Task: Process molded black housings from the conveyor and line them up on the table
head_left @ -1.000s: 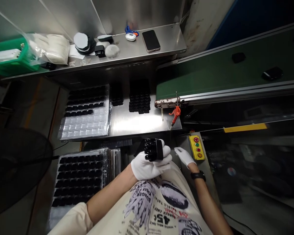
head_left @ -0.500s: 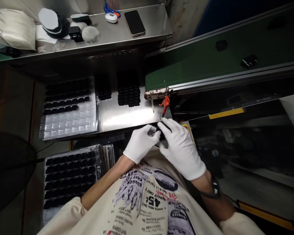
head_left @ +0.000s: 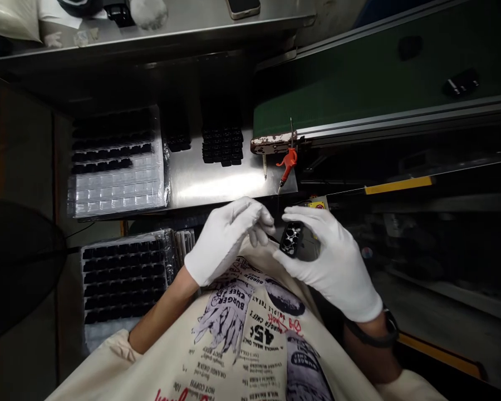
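My right hand (head_left: 329, 253), in a white glove, grips a small black plastic part (head_left: 291, 238) between thumb and fingers. The part's face with several round holes shows toward the left. My left hand (head_left: 231, 236), gloved too, hovers just left of the part without touching it. Its fingers are loosely bent and slightly apart, with nothing visible in them. Both hands are in front of the apron, near the front edge of the metal table (head_left: 217, 189).
On the table are a clear tray (head_left: 117, 192) partly filled with black parts, stacked black parts (head_left: 222, 146) and an orange air gun (head_left: 290, 161). A second filled tray (head_left: 123, 281) stands lower left. The green conveyor (head_left: 338, 94) carries two dark pieces. A shelf (head_left: 192, 33) holds a phone (head_left: 242, 6).
My hands have moved apart, the left one going left. The black part now shows in my right hand. The view has tilted downward, so the shelf sits higher in the picture.
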{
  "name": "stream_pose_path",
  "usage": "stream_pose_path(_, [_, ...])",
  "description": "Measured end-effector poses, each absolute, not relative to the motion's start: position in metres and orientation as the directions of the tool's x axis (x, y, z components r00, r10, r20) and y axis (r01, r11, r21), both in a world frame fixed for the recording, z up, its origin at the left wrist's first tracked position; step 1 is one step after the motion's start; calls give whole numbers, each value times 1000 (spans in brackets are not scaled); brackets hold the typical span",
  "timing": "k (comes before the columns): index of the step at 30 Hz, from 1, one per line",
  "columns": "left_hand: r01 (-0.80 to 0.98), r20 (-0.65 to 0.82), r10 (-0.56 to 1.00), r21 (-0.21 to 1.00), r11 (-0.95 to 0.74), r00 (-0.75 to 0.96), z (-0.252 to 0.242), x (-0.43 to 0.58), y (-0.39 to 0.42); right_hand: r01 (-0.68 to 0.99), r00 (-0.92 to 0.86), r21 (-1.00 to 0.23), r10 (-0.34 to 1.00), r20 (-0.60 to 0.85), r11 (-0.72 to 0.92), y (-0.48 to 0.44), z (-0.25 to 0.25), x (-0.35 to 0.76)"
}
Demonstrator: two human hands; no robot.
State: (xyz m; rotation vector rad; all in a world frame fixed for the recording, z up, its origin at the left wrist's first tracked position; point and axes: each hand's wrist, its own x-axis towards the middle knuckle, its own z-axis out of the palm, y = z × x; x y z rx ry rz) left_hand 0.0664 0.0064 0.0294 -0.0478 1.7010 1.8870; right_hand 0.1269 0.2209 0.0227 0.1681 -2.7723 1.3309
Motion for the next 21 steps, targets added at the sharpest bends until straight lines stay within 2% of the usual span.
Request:
stream_pose_path(4, [-509, -462, 365, 860, -42, -809, 30, 71, 14, -110, -985, -853, -169, 27, 510, 229, 17, 131])
stream_pose_path(10, [-556, -511, 326, 830, -56, -795, 25, 74, 20, -61, -977, -897, -210, -36, 438, 232, 1, 128])
stream_pose_path(16, [-603, -563, 261, 791, -105, -784, 27, 77, 20, -41, -955, -959, -294, -45, 281, 235, -12, 121])
stream_pose_path(21, [-598, -575, 175, 789, -138, -799, 30, 78, 18, -27, -932, -972, -357, -60, 233, 235, -18, 113])
